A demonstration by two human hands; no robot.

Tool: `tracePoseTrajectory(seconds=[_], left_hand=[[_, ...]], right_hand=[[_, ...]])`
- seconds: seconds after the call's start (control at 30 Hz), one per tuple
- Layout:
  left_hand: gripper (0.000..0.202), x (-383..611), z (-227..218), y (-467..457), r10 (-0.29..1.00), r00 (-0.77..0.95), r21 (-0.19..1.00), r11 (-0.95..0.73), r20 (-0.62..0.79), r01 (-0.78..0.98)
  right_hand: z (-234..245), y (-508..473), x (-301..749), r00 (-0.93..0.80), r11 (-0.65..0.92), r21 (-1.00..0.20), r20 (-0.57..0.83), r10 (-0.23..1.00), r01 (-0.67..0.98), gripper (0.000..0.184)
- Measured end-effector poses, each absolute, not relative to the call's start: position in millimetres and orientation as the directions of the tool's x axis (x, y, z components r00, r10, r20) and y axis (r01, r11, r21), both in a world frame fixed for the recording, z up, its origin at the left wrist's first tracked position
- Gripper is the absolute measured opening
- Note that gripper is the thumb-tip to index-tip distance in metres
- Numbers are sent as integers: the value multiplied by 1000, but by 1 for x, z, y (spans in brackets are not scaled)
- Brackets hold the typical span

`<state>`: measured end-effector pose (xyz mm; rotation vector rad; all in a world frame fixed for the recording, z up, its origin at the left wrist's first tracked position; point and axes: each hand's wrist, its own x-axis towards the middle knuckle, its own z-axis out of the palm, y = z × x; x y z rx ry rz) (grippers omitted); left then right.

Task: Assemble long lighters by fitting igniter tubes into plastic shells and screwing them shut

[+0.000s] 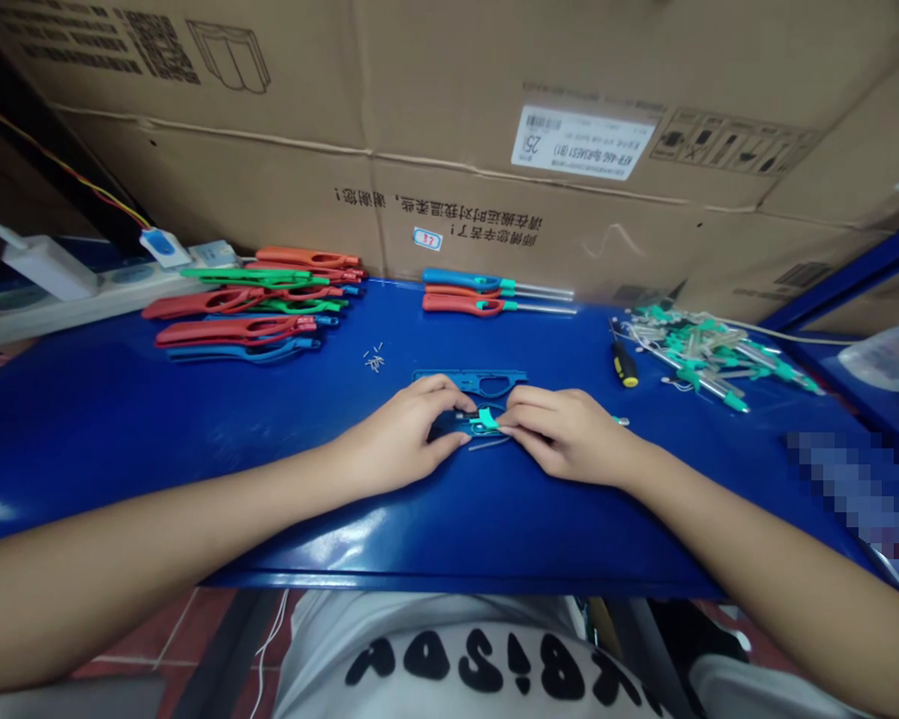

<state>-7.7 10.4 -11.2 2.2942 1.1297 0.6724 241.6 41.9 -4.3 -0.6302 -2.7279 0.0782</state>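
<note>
My left hand [412, 434] grips a blue lighter shell half [444, 426] between thumb and fingers, close to a small black part [464, 413] inside it. Against the same shell, my right hand [561, 429] pinches a teal lighter trigger piece [486, 419]. A metal tip [621, 421] pokes out past the right hand; its middle is hidden under the palm. Just beyond my fingers lies another blue shell half [468, 380], flat on the table. A thin grey rod [488, 444] lies at the near side of the held shell.
Red, green and blue lighter handles [232, 330] are piled left. Small screws [375, 359] lie nearer the middle, with lighters [464, 302] behind. To the right are a screwdriver [624, 361] and teal-and-metal lighter tubes [708, 355]. A cardboard box [435, 120] walls the back.
</note>
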Motion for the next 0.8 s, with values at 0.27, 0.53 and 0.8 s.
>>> tracePoseTrajectory(seconds=[0.27,0.53,0.8], left_hand=[[28,-8,-9,8,779,571,569,-601,259,561],[33,-12,-11,8,690,663,457,-709,291,538],[44,-13,-8,2,659,726,255,-749,197,611]], right_hand=[[5,36,241,-887,904,36,209,411,427,25],[14,27,236,-917,901,178,120,379,396,26],[16,31,243,-863,873,-103,138,487,476,23]])
